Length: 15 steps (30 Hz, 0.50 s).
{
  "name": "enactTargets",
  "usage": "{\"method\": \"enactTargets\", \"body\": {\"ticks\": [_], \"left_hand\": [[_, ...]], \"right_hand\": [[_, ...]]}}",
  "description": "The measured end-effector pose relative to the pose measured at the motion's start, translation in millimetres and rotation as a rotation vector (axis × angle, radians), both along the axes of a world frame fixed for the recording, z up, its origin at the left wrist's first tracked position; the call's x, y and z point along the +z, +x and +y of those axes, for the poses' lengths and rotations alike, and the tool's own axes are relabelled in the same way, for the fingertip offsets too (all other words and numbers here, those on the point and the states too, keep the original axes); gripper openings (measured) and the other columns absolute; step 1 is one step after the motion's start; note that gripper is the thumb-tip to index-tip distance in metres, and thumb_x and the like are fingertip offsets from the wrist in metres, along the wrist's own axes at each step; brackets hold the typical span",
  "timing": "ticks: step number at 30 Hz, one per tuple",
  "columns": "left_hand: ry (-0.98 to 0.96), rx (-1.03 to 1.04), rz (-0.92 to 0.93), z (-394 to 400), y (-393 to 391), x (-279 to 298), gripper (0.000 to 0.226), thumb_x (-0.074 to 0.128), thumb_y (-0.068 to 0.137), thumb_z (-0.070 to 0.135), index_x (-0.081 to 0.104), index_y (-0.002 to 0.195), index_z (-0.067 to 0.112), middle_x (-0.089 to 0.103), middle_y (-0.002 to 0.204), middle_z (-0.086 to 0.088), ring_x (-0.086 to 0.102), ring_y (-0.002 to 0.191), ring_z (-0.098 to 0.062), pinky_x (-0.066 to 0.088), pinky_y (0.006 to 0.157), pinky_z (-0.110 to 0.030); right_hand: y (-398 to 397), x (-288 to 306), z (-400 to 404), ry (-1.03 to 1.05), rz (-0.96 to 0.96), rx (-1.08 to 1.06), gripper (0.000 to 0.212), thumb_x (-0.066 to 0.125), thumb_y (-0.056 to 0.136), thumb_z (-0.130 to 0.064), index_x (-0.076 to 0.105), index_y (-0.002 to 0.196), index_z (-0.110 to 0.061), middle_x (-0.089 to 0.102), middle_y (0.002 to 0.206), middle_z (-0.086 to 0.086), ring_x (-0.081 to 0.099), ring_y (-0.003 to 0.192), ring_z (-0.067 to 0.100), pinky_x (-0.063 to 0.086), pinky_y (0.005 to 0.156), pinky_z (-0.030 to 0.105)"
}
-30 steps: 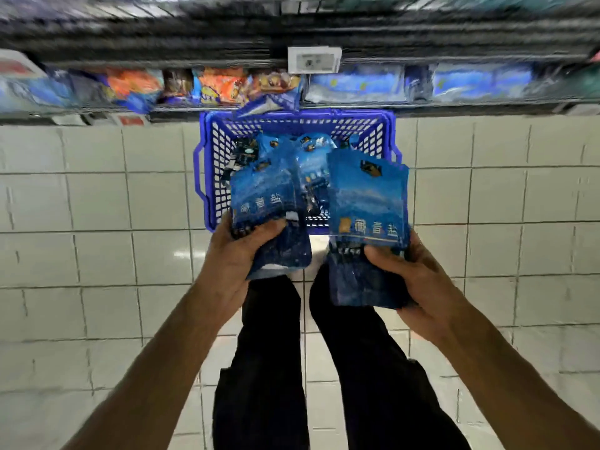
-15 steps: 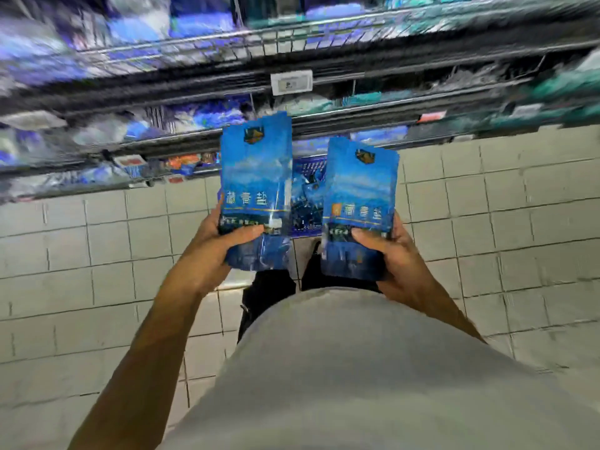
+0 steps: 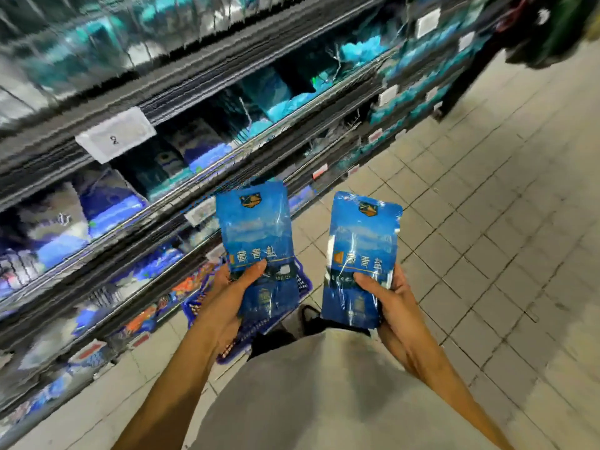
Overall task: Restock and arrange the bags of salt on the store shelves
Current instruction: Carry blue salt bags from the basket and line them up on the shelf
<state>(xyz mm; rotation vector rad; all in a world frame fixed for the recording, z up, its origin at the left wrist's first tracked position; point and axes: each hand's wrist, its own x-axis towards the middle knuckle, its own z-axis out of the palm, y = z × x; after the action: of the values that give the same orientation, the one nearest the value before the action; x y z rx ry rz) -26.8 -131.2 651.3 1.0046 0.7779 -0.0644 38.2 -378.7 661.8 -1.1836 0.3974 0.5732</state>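
grip: left hand (image 3: 233, 290) clenched round the base of one blue salt bag (image 3: 258, 241); right hand (image 3: 386, 297) grasping a second salt bag (image 3: 362, 254), thumbs across the fronts
bags: upright, side by side, apart, at waist height
change: both lifted clear of the blue basket (image 3: 194, 306); view swung up to the blurred shelves (image 3: 201, 102)
meaning: pickup looks done, shelving next

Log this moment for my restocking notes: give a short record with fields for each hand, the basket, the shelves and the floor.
left hand: left hand holds left bag upright, thumb across its front
right hand: right hand holds right bag upright, thumb across its front
bags: blue, apart, not touching
basket: basket blue, on the floor, mostly hidden behind the left hand
shelves: shelves on the left, stocked, blurred
floor: floor pale tiles
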Motion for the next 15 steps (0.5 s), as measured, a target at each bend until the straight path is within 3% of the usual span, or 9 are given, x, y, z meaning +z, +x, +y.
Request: {"method": "enactTargets", "body": {"ticks": [2,6,10,12,15], "left_hand": [[0.048,-0.135,0.004,-2,10,-3,0.045,0.083,0.064,0.032,0.074,0.108,0.027,0.079,0.110,-0.001,0.077,0.092,-0.015,0.060,0.067,-0.028],[0.140,-0.434,-0.027,-20,30,-4,0.036,0.081,0.070,0.032,0.077,0.105,0.039,0.078,0.114,0.003,0.072,0.110,-0.019,0.054,0.095,-0.038],[0.161,-0.674,-0.026,-56,50,-8,0.033,0.079,0.081,0.022,0.074,0.114,0.023,0.076,0.118,-0.004,0.070,0.114,-0.026,0.049,0.105,-0.052],[0.153,-0.760,-0.013,-79,59,-6,0.032,0.080,0.078,0.023,0.076,0.110,0.022,0.076,0.117,-0.006,0.071,0.110,-0.026,0.051,0.103,-0.051],[0.122,-0.867,-0.012,-120,70,-3,0.041,0.086,0.062,0.031,0.080,0.102,0.029,0.078,0.112,-0.004,0.075,0.100,-0.021,0.060,0.086,-0.039]], "right_hand": [[-19,1,-9,-0.011,0.004,-0.144,0.064,0.085,0.065,-0.018,0.065,0.125,-0.025,0.074,0.119,0.008,0.075,0.101,0.027,0.062,0.071,0.037],[-61,1,-37,-0.049,0.015,-0.370,0.063,0.082,0.070,-0.016,0.061,0.130,-0.019,0.074,0.120,0.010,0.074,0.103,0.030,0.062,0.071,0.038],[-101,3,-68,-0.087,0.011,-0.611,0.061,0.079,0.072,-0.013,0.060,0.130,-0.020,0.074,0.119,0.008,0.074,0.103,0.029,0.063,0.071,0.039],[-118,4,-81,-0.094,0.014,-0.704,0.061,0.079,0.072,-0.012,0.059,0.129,-0.021,0.074,0.119,0.007,0.074,0.103,0.030,0.063,0.071,0.043],[-136,3,-103,-0.105,0.031,-0.840,0.060,0.077,0.074,-0.005,0.057,0.130,-0.020,0.073,0.120,0.010,0.073,0.105,0.034,0.061,0.082,0.054]]}}
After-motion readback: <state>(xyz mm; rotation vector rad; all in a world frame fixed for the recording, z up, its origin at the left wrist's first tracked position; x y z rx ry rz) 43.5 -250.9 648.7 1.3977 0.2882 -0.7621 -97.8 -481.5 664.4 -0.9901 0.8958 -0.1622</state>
